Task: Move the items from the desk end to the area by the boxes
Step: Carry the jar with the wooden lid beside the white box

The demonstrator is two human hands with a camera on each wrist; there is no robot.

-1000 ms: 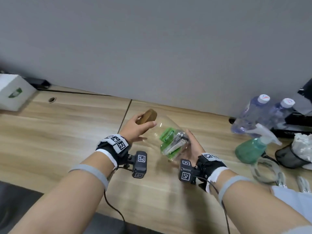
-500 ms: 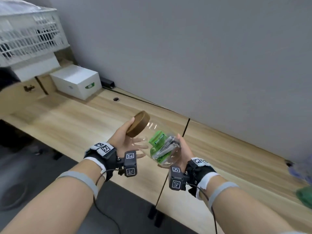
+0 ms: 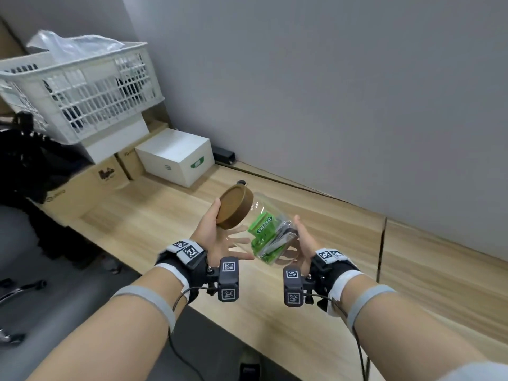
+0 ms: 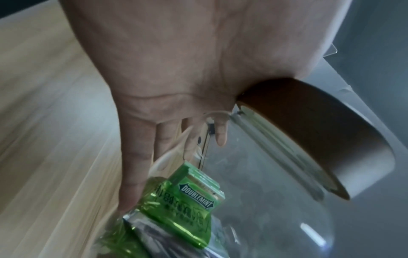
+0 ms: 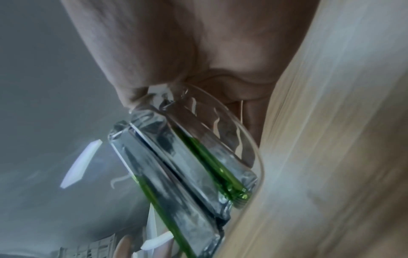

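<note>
A clear jar (image 3: 258,213) with a brown lid (image 3: 233,206) and green gum packets (image 3: 262,225) inside hangs tilted above the wooden desk (image 3: 154,215), lid pointing up and left. My left hand (image 3: 217,237) supports its neck: the thumb lies by the lid, and the straight fingers (image 4: 137,165) run under the jar (image 4: 264,192). My right hand (image 3: 305,243) cups the jar's base, thumb up, its fingers hidden behind the glass. The right wrist view shows the palm (image 5: 176,52) pressed against the base of the jar (image 5: 176,157).
At the desk's far left end stand a white box (image 3: 176,156), cardboard boxes (image 3: 90,182) and a white mesh basket (image 3: 82,89) stacked on them. A black bag (image 3: 24,160) lies further left. A grey wall (image 3: 330,92) runs along the desk's back edge.
The jar has travelled left along the desk in both hands. The bottles and spray bottle have left the view; the boxes and basket have come in and now look nearer.
</note>
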